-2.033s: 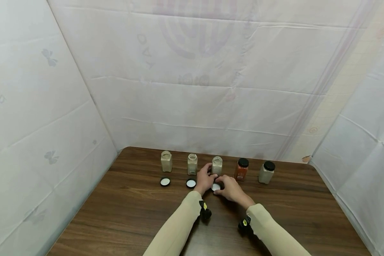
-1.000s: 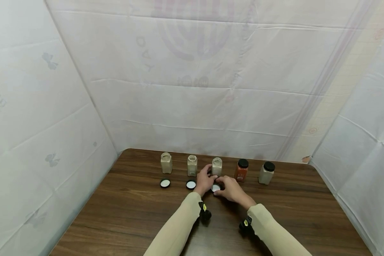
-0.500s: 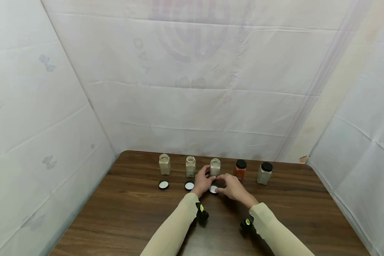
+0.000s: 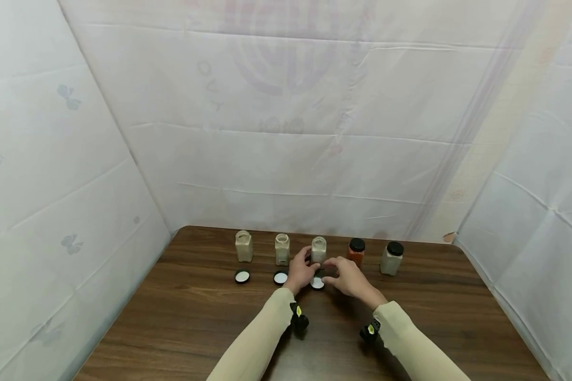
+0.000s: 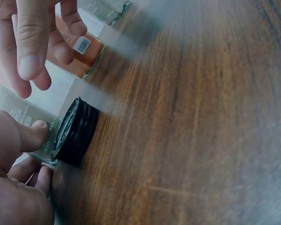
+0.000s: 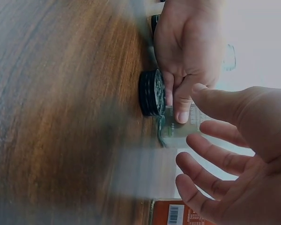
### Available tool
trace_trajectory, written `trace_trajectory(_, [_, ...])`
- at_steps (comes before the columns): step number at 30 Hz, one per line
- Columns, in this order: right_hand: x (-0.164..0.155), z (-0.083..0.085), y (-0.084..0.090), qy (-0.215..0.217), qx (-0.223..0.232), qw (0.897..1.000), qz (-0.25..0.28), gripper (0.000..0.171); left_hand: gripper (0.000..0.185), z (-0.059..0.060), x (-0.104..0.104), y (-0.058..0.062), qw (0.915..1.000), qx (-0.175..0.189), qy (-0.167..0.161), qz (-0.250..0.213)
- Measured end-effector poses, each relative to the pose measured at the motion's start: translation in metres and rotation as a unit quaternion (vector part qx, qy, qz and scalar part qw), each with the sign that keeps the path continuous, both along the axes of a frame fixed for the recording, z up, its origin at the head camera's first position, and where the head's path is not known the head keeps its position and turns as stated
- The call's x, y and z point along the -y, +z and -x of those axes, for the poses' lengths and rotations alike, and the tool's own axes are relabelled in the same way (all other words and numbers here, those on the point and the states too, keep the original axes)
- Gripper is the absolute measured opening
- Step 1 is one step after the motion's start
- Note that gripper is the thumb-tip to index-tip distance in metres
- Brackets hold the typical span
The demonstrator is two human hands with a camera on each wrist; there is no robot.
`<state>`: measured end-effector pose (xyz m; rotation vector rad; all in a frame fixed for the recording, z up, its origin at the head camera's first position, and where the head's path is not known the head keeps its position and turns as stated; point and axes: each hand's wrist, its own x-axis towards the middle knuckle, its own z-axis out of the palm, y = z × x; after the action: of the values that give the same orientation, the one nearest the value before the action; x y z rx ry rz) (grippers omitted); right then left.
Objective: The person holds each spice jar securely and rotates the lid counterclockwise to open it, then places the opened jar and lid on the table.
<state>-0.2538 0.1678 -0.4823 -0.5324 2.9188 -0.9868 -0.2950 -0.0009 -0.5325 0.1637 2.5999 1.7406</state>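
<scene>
A clear jar of pale powder, without its lid, stands upright at the middle of the row. My left hand grips its lower part, thumb across the label in the left wrist view. Just in front of that jar lies its black screw lid, white lining up. My right hand hovers right of the lid with fingers spread and loosely bent. Nothing is between its fingertips, and the right wrist view shows a gap between them and the lid.
To the left stand two more uncapped jars, each with an upturned black lid before it. On the right are a capped jar with orange-red contents and a capped pale jar. White cloth hangs behind the wooden table.
My right hand has let go of the black lid and drawn slightly up and right, while the lid stays on the table. The left hand keeps its grip; the head view has shifted a little.
</scene>
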Motion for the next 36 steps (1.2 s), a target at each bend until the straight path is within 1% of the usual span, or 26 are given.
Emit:
trace_trajectory(9, [-0.005, -0.003, 0.006, -0.002, -0.01, 1.0, 0.007, 0.036, 0.058, -0.003, -0.001, 0.005, 0.9994, -0.028, 0.007, 0.02])
trace_trajectory(19, [-0.018, -0.002, 0.013, 0.005, -0.013, 1.0, 0.003, 0.038, 0.057, -0.006, -0.003, 0.009, 0.9981, -0.059, 0.013, 0.011])
trace_trajectory(25, [-0.027, -0.004, 0.019, 0.009, -0.023, 1.0, -0.001, 0.037, 0.058, -0.012, -0.001, 0.015, 0.9986, -0.05, 0.019, 0.002])
trace_trajectory(27, [-0.03, -0.004, 0.02, 0.006, -0.024, 1.0, -0.006, 0.036, 0.058, -0.014, -0.001, 0.018, 0.9983, -0.054, 0.022, 0.0])
trace_trajectory(30, [-0.033, -0.005, 0.021, 0.0, -0.025, 1.0, -0.007, 0.035, 0.056, -0.018, -0.001, 0.023, 0.9968, -0.073, 0.033, 0.001])
trace_trajectory(36, [-0.039, -0.005, 0.025, -0.007, -0.029, 1.0, -0.007, 0.033, 0.049, -0.025, -0.01, 0.029, 0.9916, -0.104, 0.077, -0.003])
